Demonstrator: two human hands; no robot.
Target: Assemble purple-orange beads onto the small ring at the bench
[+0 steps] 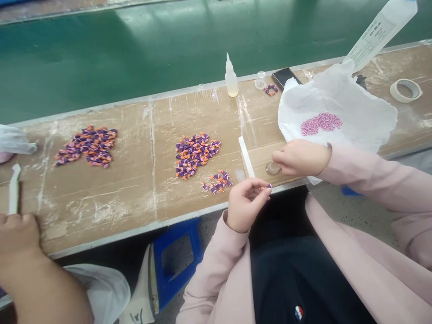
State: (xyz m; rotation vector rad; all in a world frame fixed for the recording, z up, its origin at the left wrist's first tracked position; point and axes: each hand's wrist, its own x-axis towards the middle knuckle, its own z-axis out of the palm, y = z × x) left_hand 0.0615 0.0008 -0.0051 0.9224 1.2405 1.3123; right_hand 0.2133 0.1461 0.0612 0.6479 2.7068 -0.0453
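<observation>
At the table's front edge, my left hand [245, 204] pinches a small purple-and-orange figure [269, 186] between thumb and forefinger. My right hand [302, 158] is closed, its fingertips down at a small round clear dish [272, 168]; whatever its fingers hold is hidden. A white plastic strip [246, 156] lies between my hands, pointing away from me. Left of it is a small group of purple-and-orange figures [221, 182], with a larger pile of the same figures [195, 155] behind. Beyond my right hand, pink grains [321, 123] rest on crumpled white paper [364, 110].
Another pile of figures [87, 146] lies farther left, near a co-worker's hand [18, 234]. Along the back stand a dropper bottle [231, 76], a clear cap [260, 80], a ring of figures [271, 90], a phone [285, 77], a tall labelled bottle [381, 36] and a tape roll [393, 91].
</observation>
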